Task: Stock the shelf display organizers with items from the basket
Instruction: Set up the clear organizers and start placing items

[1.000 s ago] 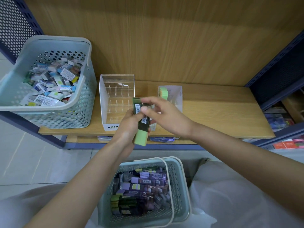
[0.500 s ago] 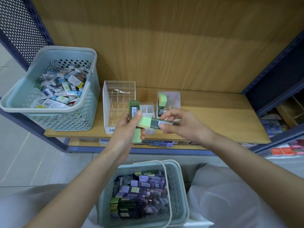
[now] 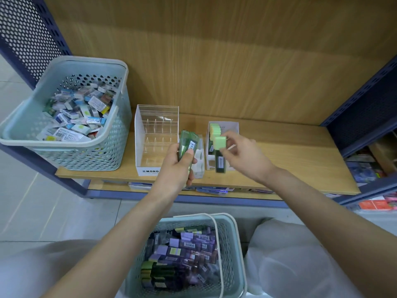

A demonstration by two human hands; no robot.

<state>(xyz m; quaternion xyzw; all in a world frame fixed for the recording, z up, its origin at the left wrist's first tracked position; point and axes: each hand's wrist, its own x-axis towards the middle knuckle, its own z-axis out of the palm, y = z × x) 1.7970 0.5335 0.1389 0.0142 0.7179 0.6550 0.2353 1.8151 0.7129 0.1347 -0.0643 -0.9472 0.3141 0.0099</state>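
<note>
Barely begun. Pinching one green pack (image 3: 220,143) in right hand (image 3: 245,158) over white organizer (image 3: 233,127) at one o'clock, beside a few stocked packs (image 3: 214,130). Gripping spare packs (image 3: 188,144) in left hand (image 3: 174,168). Leaving clear organizer (image 3: 156,117) at eleven o'clock unfilled, basket (image 3: 226,248) at six o'clock heaped.

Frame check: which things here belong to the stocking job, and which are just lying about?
Job: left hand holding green packs; right hand pinching green-capped pack; white organizer; empty MONO organizer; lap basket.
Idle: shelf basket of small boxes; lower-shelf goods.
</note>
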